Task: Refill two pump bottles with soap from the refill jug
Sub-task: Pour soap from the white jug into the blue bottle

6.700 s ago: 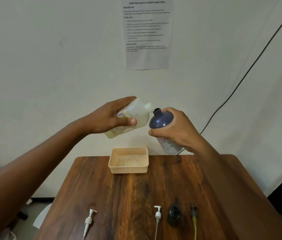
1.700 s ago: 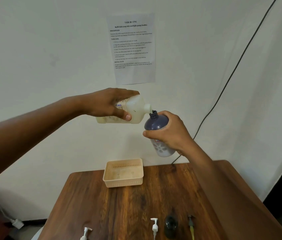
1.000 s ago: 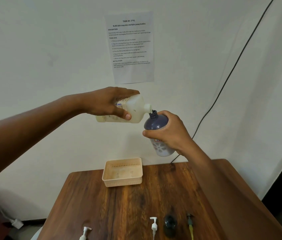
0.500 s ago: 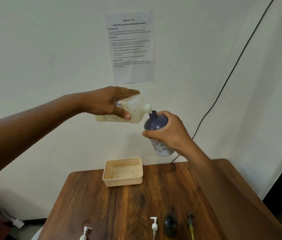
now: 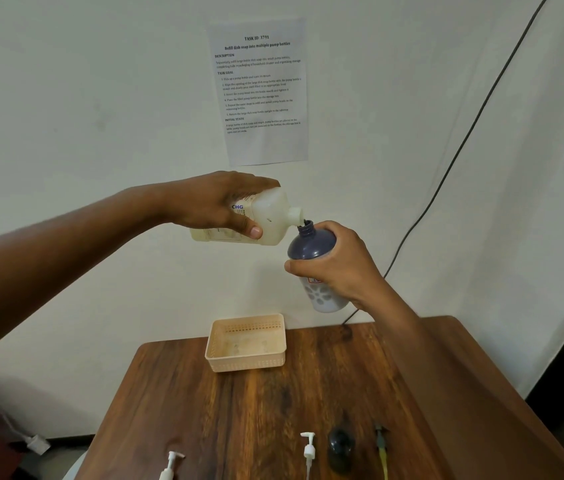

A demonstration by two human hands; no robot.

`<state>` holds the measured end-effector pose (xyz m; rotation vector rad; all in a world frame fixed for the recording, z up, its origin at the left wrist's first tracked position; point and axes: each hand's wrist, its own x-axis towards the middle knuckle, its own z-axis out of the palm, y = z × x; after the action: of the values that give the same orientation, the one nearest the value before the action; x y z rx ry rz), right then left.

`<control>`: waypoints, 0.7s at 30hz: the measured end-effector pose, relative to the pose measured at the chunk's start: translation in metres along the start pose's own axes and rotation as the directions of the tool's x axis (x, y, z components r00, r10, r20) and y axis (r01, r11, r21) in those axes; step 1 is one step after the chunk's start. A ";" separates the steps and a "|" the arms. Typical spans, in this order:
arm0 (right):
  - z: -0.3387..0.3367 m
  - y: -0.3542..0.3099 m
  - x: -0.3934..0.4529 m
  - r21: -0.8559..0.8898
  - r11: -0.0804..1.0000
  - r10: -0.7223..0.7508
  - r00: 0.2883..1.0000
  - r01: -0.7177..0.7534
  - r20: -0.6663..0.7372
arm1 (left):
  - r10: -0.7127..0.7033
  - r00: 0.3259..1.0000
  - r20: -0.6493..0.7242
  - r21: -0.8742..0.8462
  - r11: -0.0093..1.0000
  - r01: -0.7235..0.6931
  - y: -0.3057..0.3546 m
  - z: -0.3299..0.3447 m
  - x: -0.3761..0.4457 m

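Observation:
My left hand (image 5: pixel 220 202) grips the translucent refill jug (image 5: pixel 270 220), which lies almost level in the air with pale soap inside. Its white spout sits right at the open neck of a dark blue pump bottle (image 5: pixel 311 245). My right hand (image 5: pixel 339 268) holds that bottle around its middle, slightly tilted, above the table's far edge. Two white pump heads (image 5: pixel 308 448) (image 5: pixel 171 462) lie near the front of the wooden table (image 5: pixel 273 403). A dark bottle (image 5: pixel 340 448) stands beside them, seen from above, and a pump with a yellow tube (image 5: pixel 381 448) lies to its right.
A beige plastic basket (image 5: pixel 246 342) stands at the table's back edge, under the raised bottles. A printed task sheet (image 5: pixel 261 88) hangs on the white wall. A black cable (image 5: pixel 453 154) runs down the wall to the right.
Over several seconds both hands rose and the jug tipped from slanted to nearly level, its spout meeting the blue bottle's neck. In the last second hardly anything has shifted.

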<state>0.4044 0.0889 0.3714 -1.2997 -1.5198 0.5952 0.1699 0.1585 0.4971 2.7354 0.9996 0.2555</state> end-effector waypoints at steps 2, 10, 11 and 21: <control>0.000 0.001 0.000 0.002 1.000 0.002 1.000 -0.002 0.003 | 0.003 1.000 0.003 0.005 1.000 -0.003 0.000 0.001 0.000; 0.001 0.000 -0.002 -0.002 1.000 0.001 1.000 -0.001 0.001 | -0.014 1.000 0.008 0.000 1.000 0.014 -0.002 0.000 0.001; 0.001 0.000 -0.002 -0.001 1.000 0.002 1.000 -0.002 0.001 | -0.014 1.000 0.006 -0.002 1.000 0.014 -0.001 0.000 0.001; -0.001 -0.001 -0.003 0.004 1.000 0.005 1.000 -0.005 0.010 | -0.024 1.000 0.003 0.023 0.999 0.024 0.002 -0.001 0.002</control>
<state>0.4042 0.0853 0.3716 -1.3003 -1.5230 0.6082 0.1724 0.1582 0.4983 2.7414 1.0401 0.2364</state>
